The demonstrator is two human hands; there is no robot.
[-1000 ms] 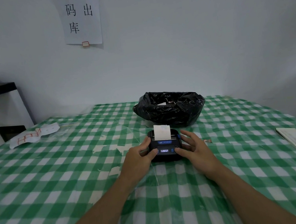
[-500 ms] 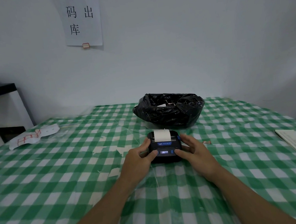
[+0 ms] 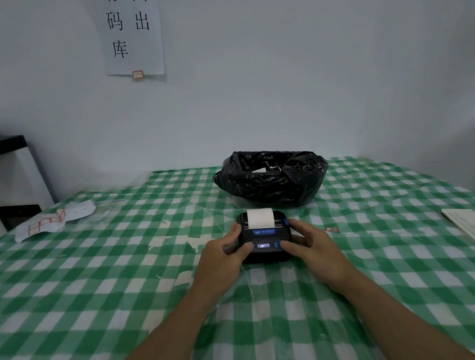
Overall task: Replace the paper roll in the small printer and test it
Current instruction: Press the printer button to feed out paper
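Both hands wrapped round the small printer (image 3: 264,237) on the checked tablecloth (image 3: 94,282) — left hand (image 3: 223,254) gripping its left side, thumb on the front panel; right hand (image 3: 310,244) cupping the right, thumb by the lit display. White paper (image 3: 260,218) pokes from the top slot — black bag (image 3: 271,176) sits just behind.

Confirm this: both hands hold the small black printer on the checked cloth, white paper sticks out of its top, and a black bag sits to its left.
Wrong on one count. In the head view the bag sits behind the printer, toward the wall, not left of it. Both hands, left and right, do hold it, and paper sticks out.
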